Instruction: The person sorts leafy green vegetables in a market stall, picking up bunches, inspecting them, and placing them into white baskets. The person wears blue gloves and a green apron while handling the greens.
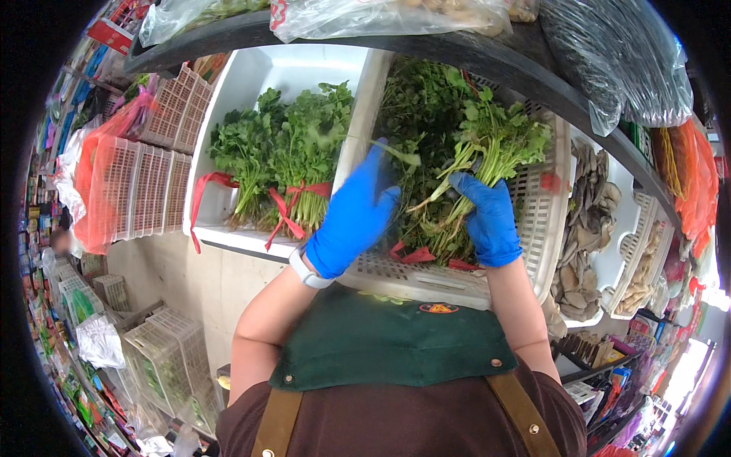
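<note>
My right hand (487, 219), in a blue glove, grips a bunch of leafy greens (499, 141) with long pale-green stalks, thumb across the stalks. This bunch is above a white slatted crate (438, 288) holding darker loose greens (415, 99). My left hand (352, 213), also blue-gloved and with a pale watch on its wrist, is over the crate's left side. Motion smears its fingers; a loose leafy stem (400, 154) shows by the fingertips, and whether they hold it is unclear. Red ties (411, 253) lie at the crate's near end.
To the left, a white foam box (285, 65) holds upright bunches of greens (304, 152) with red ties. A dark shelf edge (472, 47) curves across the far side, with plastic bags (620, 57) above it. Grey mushrooms (582, 228) sit to the right; stacked crates (148, 186) stand farther left.
</note>
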A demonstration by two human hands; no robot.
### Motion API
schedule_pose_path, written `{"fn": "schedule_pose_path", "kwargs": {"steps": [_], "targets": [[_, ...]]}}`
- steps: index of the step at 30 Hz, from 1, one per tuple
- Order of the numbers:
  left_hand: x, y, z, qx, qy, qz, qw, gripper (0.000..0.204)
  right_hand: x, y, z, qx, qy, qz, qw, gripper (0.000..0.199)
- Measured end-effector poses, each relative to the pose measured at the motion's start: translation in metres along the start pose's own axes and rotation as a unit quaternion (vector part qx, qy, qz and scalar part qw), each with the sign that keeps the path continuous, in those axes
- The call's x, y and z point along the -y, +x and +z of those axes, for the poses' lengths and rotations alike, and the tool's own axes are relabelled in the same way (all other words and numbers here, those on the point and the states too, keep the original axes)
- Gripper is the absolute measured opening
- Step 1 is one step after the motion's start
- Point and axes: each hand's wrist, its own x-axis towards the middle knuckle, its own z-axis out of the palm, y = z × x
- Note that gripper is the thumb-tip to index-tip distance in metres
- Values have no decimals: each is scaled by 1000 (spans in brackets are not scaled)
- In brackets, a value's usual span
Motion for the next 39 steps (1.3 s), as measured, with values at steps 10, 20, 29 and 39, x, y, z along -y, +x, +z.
{"fn": "schedule_pose_path", "kwargs": {"steps": [10,20,29,39], "targets": [[-7,11,19,129,-207,-70,967,47,-10,-6,1,85,-70,-19,994,24],[-9,6,2,152,-270,-245,919,33,21,6,-33,-14,92,-65,994,20],[0,-2,4,123,-393,-178,894,31,6,7,-44,33,160,-29,986,25],[-15,-13,2,82,5,69,994,28,-9,-8,-2,-30,8,25,999,23]]}}
